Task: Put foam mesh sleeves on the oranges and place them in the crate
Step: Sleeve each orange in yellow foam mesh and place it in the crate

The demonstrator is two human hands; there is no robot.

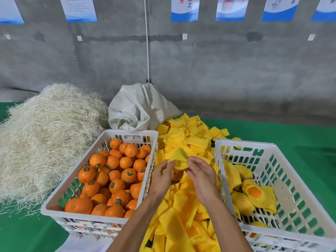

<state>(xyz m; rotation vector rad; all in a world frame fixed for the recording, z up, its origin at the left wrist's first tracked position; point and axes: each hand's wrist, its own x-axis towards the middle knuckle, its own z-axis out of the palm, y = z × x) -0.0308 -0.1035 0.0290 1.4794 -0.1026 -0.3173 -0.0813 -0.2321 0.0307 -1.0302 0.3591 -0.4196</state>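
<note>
While half-sleeved, orange (176,174) shows btwn both hands.

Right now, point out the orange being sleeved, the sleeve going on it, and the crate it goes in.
orange (176,175), head view, bare lower side.
foam sleeve (179,158), head view, middle of mesh.
right crate (241,142), head view, far rim.

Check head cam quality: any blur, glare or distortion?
Head view: wide-angle bending, the right crate rim and wall posters curve and lean; soft, even light, no hard shadows; small glints on orange stickers; poster text too soft to read; both hands and sleeve fairly sharp.
</note>
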